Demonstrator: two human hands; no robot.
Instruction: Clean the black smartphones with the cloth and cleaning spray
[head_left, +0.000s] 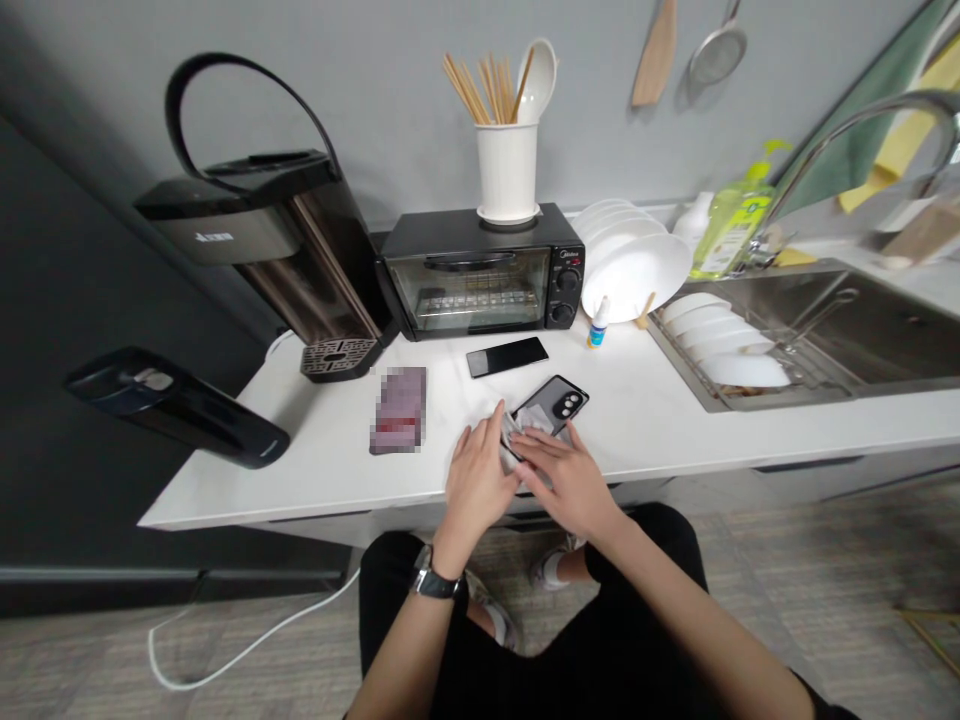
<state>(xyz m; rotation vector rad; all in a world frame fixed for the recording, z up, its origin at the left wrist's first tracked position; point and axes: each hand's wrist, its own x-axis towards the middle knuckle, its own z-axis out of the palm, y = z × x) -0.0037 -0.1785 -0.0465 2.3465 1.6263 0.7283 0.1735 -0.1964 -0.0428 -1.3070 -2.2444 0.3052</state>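
Observation:
A see-through phone case (551, 397) with a black rim and round camera openings lies slanted on the white counter. My right hand (566, 478) presses a crumpled white wipe (531, 418) against its surface, fingers bent over the wipe. At the case's near left end, my left hand (480, 472) grips the edge, its fingertips partly hidden behind the case and wipe. Just behind the case rests a black phone (508, 357), screen up. To the left is a flat purple item (400, 410), blurred out. A small spray bottle (598, 324) stands at the back right.
Along the wall stand a black water dispenser (300, 260), a toaster oven (480, 285) topped by a utensil holder (508, 172), and white plates (637, 265). A dark bottle-shaped appliance (180, 408) is far left. Bowls (724, 340) sit in the sink (885, 330) at right.

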